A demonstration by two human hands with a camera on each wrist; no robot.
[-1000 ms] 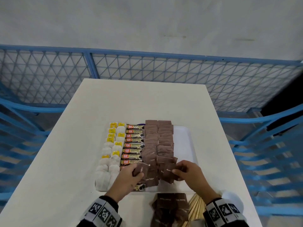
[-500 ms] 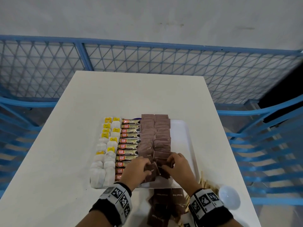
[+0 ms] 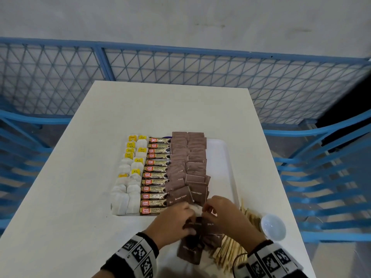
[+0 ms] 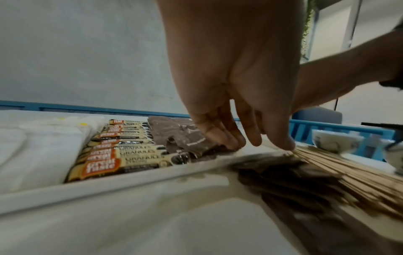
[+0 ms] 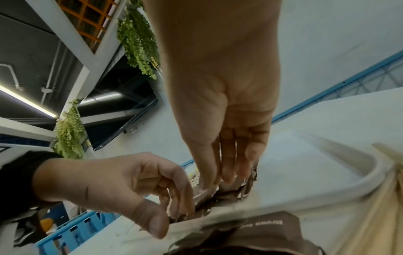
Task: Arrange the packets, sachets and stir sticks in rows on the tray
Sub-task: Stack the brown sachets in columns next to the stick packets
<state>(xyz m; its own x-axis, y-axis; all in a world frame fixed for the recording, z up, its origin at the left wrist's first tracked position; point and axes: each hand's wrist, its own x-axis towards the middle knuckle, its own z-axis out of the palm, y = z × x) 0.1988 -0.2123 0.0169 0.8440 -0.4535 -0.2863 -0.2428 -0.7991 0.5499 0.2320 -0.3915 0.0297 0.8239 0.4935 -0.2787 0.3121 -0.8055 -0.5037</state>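
The white tray (image 3: 218, 167) holds rows of tea bags (image 3: 128, 189), coffee sachets (image 3: 156, 177) and two columns of brown sugar packets (image 3: 188, 163). Both hands meet at the tray's near edge, at the front end of the brown columns. My left hand (image 3: 172, 219) touches a brown packet (image 4: 196, 143) with its fingertips, and its thumb lies by the rim. My right hand (image 3: 208, 209) pinches a brown sugar packet (image 5: 207, 191) between thumb and fingers. A loose pile of brown packets (image 3: 190, 251) lies under my wrists, with stir sticks (image 3: 230, 251) to its right.
A small white bowl (image 3: 273, 227) stands on the table (image 3: 170, 109) right of the sticks. The tray's right strip is bare. A blue mesh fence (image 3: 180, 67) surrounds the table on the far side and on both sides.
Both hands have drawn back from over the front brown packets to the tray's near rim, and the packets there now lie flatter in their columns.
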